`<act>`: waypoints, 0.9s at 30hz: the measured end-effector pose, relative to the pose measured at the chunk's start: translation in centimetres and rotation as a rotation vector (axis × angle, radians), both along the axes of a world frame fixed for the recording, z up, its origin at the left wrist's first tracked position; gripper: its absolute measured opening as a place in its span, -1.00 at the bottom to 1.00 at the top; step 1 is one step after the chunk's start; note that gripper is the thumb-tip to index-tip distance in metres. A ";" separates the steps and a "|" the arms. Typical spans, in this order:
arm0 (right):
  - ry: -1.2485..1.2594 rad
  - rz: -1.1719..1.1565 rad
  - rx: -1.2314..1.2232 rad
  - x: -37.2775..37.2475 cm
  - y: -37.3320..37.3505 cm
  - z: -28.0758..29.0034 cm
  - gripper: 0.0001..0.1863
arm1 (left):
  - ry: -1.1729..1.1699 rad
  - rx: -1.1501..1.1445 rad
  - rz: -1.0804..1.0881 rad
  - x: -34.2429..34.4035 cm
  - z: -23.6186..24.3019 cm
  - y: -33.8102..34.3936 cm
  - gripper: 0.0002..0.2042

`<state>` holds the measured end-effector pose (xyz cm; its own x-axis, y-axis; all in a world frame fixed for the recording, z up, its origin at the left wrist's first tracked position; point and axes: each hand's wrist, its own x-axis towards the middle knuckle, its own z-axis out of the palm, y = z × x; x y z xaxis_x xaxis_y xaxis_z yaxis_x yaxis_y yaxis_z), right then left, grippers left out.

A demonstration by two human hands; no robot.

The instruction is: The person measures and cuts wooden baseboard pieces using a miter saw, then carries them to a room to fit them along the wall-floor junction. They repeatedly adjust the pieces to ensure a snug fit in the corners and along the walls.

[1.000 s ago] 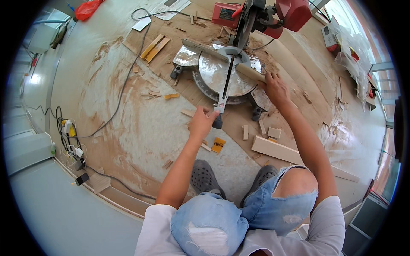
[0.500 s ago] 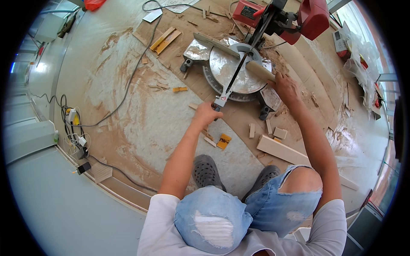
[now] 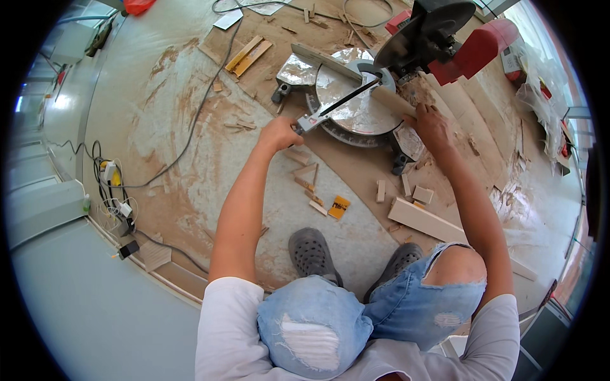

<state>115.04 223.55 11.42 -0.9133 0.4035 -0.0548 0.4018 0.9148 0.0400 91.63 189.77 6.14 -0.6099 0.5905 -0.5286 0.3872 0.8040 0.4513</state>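
A miter saw with a round silver turntable sits on the floor ahead of me. My left hand is closed round the handle at the end of the turntable's arm, which points to the near left. My right hand grips the right end of the saw's long fence; its fingertips are partly hidden. The saw head with its dark blade guard and red motor housing stands raised at the back right.
Wood offcuts and a longer board lie before my grey clogs. Yellow-edged strips lie beyond the saw. A black cable crosses the dusty floor to power strips at the left. Plastic bags are at far right.
My left hand has swung the turntable arm leftward and away from me. The saw head has turned to the right with it. My right hand stays at the fence's end.
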 end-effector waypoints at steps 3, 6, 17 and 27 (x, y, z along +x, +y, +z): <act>0.060 0.023 0.007 0.3 0.1 -0.4 -0.45 | -0.007 0.054 0.013 0.2 -0.5 -0.3 -0.52; 0.066 0.026 0.008 0.2 0.1 -0.3 -0.46 | -0.013 0.123 0.038 0.7 -0.4 -0.5 -0.56; 0.037 0.005 -0.015 0.0 -0.2 -0.1 -0.47 | -0.069 0.170 0.152 5.9 -1.6 -0.3 -0.54; 0.017 0.033 -0.044 0.0 0.1 0.4 -0.50 | -0.111 0.195 0.229 7.5 -0.8 0.1 -0.50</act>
<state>115.05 223.69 11.85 -0.9271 0.3707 -0.0559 0.3716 0.9283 -0.0073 99.17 189.91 5.31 -0.6832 0.5417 -0.4897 0.1459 0.7584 0.6353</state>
